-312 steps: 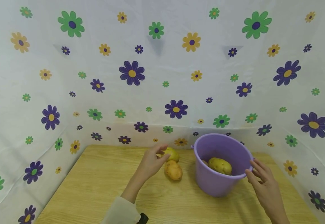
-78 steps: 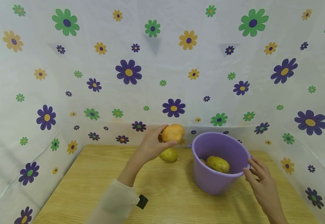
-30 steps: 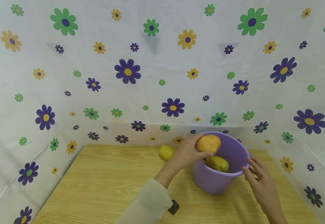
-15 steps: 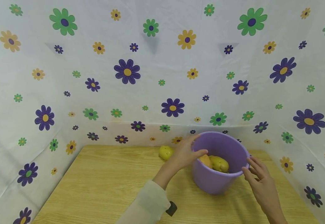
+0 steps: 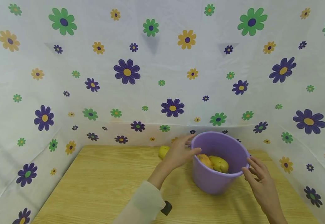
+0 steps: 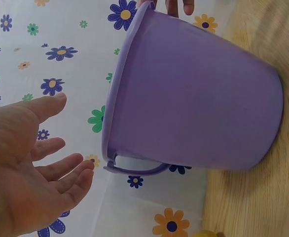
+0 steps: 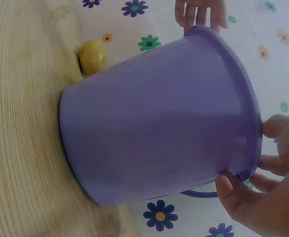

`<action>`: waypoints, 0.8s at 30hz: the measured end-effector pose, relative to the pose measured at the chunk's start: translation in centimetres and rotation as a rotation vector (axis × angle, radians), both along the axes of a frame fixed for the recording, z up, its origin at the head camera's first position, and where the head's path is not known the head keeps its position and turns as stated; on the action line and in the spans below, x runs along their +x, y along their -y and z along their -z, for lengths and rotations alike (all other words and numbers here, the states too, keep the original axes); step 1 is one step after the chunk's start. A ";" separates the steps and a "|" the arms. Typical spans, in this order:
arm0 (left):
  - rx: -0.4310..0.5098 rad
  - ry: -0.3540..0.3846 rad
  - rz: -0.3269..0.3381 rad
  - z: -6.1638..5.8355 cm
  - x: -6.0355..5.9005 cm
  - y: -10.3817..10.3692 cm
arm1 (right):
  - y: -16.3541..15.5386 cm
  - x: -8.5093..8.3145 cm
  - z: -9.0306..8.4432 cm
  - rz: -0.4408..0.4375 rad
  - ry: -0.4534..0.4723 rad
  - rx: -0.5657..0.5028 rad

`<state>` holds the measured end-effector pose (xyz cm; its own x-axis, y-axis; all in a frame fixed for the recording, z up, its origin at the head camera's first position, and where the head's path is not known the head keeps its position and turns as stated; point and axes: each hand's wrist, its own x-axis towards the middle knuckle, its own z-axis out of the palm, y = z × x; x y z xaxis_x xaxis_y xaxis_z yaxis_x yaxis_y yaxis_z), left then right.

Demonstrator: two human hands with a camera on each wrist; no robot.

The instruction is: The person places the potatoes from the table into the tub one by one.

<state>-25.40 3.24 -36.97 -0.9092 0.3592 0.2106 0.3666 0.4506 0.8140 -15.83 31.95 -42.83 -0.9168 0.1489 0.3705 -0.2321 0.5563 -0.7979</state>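
A purple bucket [image 5: 211, 183] stands on the wooden table, its handle hanging at the back. Inside lie an orange-brown potato [image 5: 205, 161] and a yellow-green potato [image 5: 219, 164]; whatever lies beneath is hidden. My left hand [image 5: 179, 152] is just left of the rim with fingers spread and nothing in the palm; the left wrist view shows it apart from the bucket. With my right hand [image 5: 263, 183] I hold the right side of the rim, thumb and fingertips at the edge [image 7: 250, 103]. Another yellow potato [image 5: 163, 151] sits behind my left hand, partly covered.
The wooden table [image 5: 103, 180] ends against a white curtain [image 5: 151, 93] with flower prints, which also hangs at both sides. A black object [image 5: 166, 207] shows at my left sleeve [image 5: 142, 203].
My left hand has carried the orange-brown potato from the table into the bucket, let it go and drawn back left past the rim. My right hand has stayed at the rim.
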 end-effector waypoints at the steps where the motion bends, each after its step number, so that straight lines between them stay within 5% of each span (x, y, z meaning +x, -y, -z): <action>1: 0.000 0.005 -0.004 0.1 -0.1 0.2 | 0.0 0.0 0.0 0.001 0.002 0.000; 24: -0.031 -0.029 -0.053 1.4 -1.3 6.3 | 0.0 0.0 0.0 0.009 0.011 0.006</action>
<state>-26.69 -3.09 -38.32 -0.9208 0.3174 0.2265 0.3646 0.4946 0.7890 -15.79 31.94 -42.87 -0.9194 0.1550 0.3614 -0.2183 0.5633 -0.7969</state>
